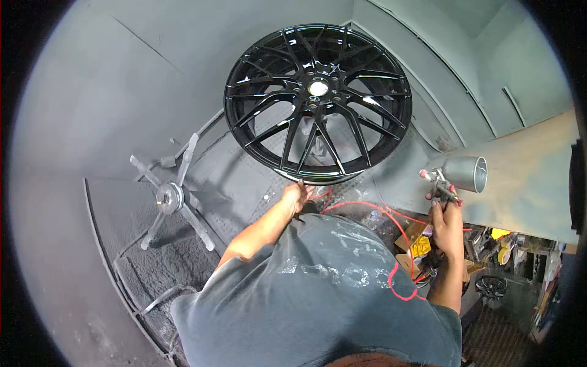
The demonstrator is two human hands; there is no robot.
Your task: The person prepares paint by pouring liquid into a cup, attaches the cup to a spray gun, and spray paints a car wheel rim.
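Grey walls [153, 73] behind. Wheel [324, 98], one, gloss black, round, so no long axis: directly beyond the left hand [296, 197], leftward and forward of the right. Left hand, nearer: at the wheel's near edge; whether gripping, I cannot tell. Right hand [448, 223], right of the wheel: closed around a spray gun [441, 188], cup [468, 174] on the side away from the wheel.

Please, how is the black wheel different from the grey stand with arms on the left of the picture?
The wheel is glossy black, while the stand is dull grey. The wheel's many slim spokes meet a round outer rim; the stand's few arms end free. The left hand is at the wheel's lower edge, while neither hand is at the stand. Both have parts spreading out from a central hub.
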